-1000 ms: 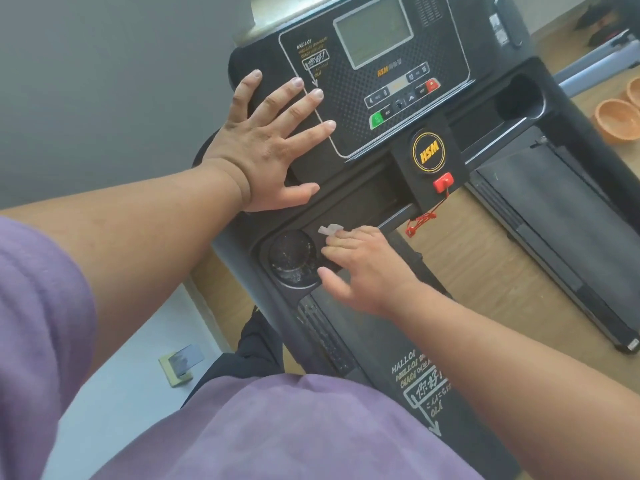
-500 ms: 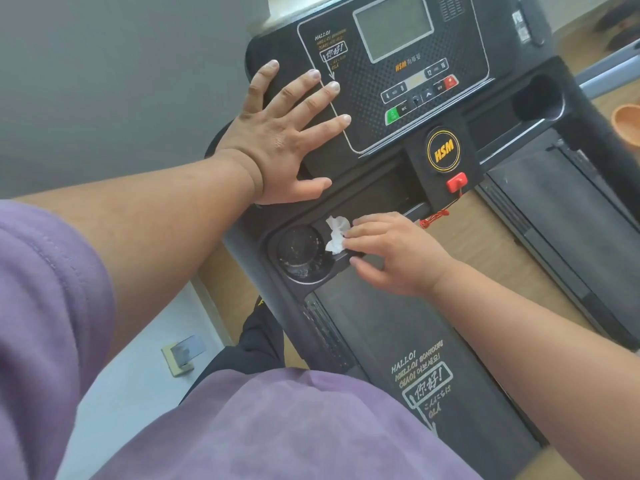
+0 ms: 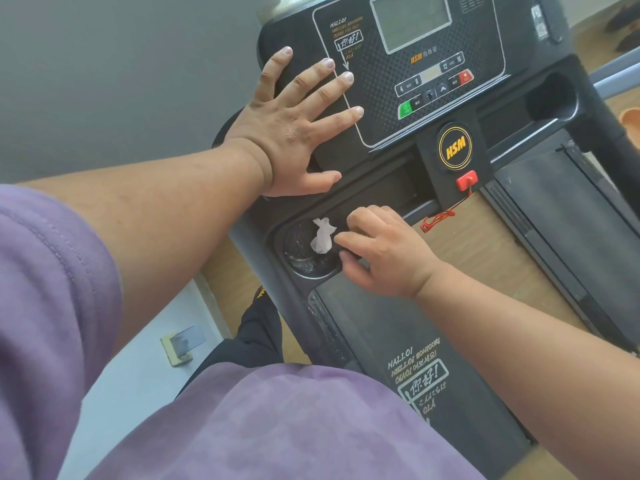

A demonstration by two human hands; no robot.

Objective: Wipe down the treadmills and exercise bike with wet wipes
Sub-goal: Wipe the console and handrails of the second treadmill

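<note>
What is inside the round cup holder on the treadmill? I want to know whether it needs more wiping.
Grime and specks show on the cup holder floor. The right hand pinches a crumpled wet wipe over it, hiding part.

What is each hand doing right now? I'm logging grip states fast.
Left hand: open, fingers spread, palm flat on the treadmill console.
Right hand: holding a crumpled wet wipe at the round cup holder.

Left hand (image 3: 294, 128): flat on the treadmill console (image 3: 415, 81), left of its display (image 3: 410, 22).
Wet wipe (image 3: 322, 234): in the cup holder (image 3: 306, 251), below the left hand.
Right hand (image 3: 384, 251): just right of the cup holder, pinching the wipe.
Safety key (image 3: 466, 180): right of both hands, under the console.
</note>
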